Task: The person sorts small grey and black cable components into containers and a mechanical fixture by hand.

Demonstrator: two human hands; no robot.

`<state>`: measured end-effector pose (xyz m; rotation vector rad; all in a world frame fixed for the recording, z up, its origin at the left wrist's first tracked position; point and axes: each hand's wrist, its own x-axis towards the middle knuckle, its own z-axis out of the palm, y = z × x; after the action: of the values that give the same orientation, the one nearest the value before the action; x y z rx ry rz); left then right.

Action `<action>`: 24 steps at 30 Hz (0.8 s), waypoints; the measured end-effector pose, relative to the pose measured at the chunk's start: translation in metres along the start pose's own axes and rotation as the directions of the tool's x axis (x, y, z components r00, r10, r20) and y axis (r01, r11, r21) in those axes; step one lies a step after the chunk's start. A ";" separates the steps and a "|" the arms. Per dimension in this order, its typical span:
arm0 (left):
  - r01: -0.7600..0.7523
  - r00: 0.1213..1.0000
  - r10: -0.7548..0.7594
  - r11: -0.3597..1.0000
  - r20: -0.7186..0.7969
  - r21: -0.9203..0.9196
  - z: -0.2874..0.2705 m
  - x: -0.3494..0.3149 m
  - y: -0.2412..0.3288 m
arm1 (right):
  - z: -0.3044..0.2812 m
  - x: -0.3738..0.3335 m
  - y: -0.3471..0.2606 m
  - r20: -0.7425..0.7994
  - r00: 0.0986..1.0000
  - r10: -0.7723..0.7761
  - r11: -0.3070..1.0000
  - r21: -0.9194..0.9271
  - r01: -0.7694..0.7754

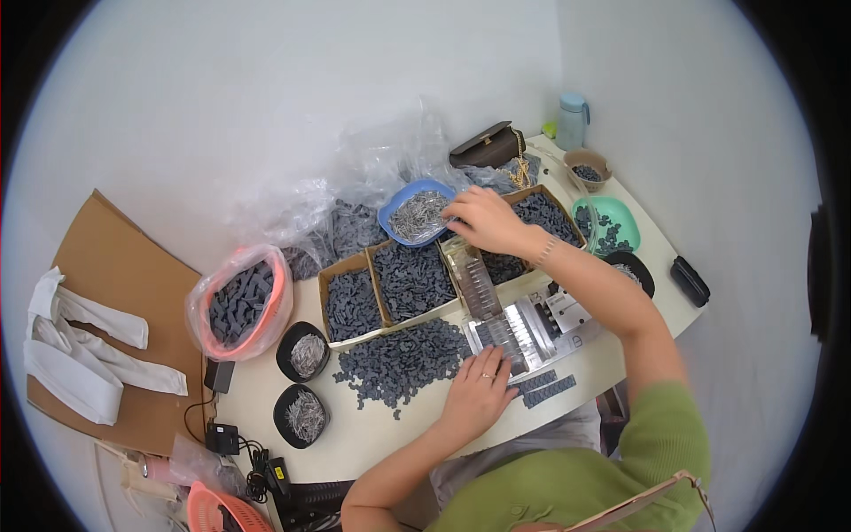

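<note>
My right hand [489,222] reaches over the right rim of a blue bowl [387,213] heaped with thin metal pins [418,215]. Its fingers are curled together, and what they hold, if anything, is too small to make out. My left hand [479,390] rests with fingers stretched out at the near left edge of a metal jig [534,332]. A clear slotted plastic strip [479,288] extends from the jig toward the cardboard trays. Beside the left thumb lie two flat dark grey toothed strips [548,390].
Cardboard trays [377,288] of small dark grey parts stand behind a loose parts pile [399,359]. Black bowls [303,355] of pins and a pink basket [282,310] sit left. At right are a green tray [628,222], a black case [690,282] and a blue bottle [572,124].
</note>
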<state>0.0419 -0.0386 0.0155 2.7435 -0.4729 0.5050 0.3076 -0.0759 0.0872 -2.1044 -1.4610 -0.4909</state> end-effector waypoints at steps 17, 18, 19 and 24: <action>0.091 0.982 -0.120 0.977 -0.143 -0.195 0.012 -0.006 -0.006 | 0.068 0.072 0.033 0.378 0.894 0.242 0.966 -0.009 -0.257; 0.096 0.980 -0.129 0.974 -0.152 -0.207 0.011 -0.006 -0.008 | 0.065 0.068 0.034 0.369 0.894 0.255 0.964 -0.023 -0.265; 0.099 0.977 -0.136 0.970 -0.162 -0.220 0.011 -0.006 -0.009 | 0.061 0.063 0.035 0.360 0.893 0.269 0.961 -0.038 -0.274; 0.137 0.964 -0.184 0.962 -0.193 -0.235 0.008 -0.004 -0.013 | 0.035 0.043 0.032 0.258 0.926 0.276 0.960 -0.026 -0.279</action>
<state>0.0453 -0.0287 0.0033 2.4553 -0.2334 0.6544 0.3524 -0.0316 0.0772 -2.3873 -1.2614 -0.1000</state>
